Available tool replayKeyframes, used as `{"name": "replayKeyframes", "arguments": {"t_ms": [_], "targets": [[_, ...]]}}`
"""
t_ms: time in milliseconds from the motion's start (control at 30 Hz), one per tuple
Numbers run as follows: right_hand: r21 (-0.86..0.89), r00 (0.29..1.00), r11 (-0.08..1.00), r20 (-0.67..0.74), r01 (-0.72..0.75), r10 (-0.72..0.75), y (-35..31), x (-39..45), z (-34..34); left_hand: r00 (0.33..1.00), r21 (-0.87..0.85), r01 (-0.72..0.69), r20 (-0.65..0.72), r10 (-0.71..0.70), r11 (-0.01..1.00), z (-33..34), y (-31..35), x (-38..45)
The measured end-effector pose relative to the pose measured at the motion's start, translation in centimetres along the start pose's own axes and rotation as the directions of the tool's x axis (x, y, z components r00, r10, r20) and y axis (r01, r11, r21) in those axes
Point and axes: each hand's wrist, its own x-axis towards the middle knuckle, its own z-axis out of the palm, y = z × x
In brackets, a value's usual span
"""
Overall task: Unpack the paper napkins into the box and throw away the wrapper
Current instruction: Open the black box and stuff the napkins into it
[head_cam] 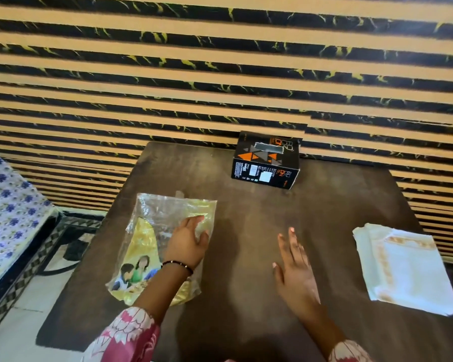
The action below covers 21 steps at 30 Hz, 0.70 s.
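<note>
Napkins (403,267) lie stacked on the table (246,205), out of the flattened wrapper (165,231). Your left hand (186,244) presses it, grip open; right hand (293,267) hovers empty. Boxing and binning remain; box (266,160) looks closed.

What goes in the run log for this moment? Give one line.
left hand flat on wrapper | right hand open, empty | napkins stacked on table, right | box at back, not yet filled
</note>
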Motion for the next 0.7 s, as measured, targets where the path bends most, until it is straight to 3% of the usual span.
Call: {"name": "replayKeyframes", "arguments": {"t_ms": [167,333,467,533,600,700], "targets": [[0.104,0.998,0.993,-0.017,-0.058,0.060,3.0,4.7,-3.4,0.999,-0.109,0.050,-0.006,-0.051,0.993,1.2,4.9,3.8],[0.113,0.997,0.991,-0.034,-0.066,0.071,4.8,10.1,-6.2,0.997,-0.053,0.049,-0.063,-0.053,0.997,1.0,9.0,9.5],[0.162,0.988,0.980,0.119,-0.112,0.093,5.9,14.4,-6.9,0.990,-0.103,0.139,-0.011,-0.141,0.985,1.7,11.3,13.2],[0.346,0.945,0.894,0.258,-0.283,0.199,6.0,16.5,-7.3,0.978,-0.102,0.206,0.050,-0.202,0.973,2.5,12.0,14.8],[0.560,0.880,0.685,0.373,-0.466,0.293,6.2,18.2,-7.4,0.966,-0.097,0.253,0.084,-0.246,0.963,3.5,12.4,16.2],[0.714,0.855,0.471,0.453,-0.518,0.254,6.7,20.1,-7.1,0.954,-0.134,0.298,0.082,-0.289,0.945,4.9,13.0,17.9]]}}
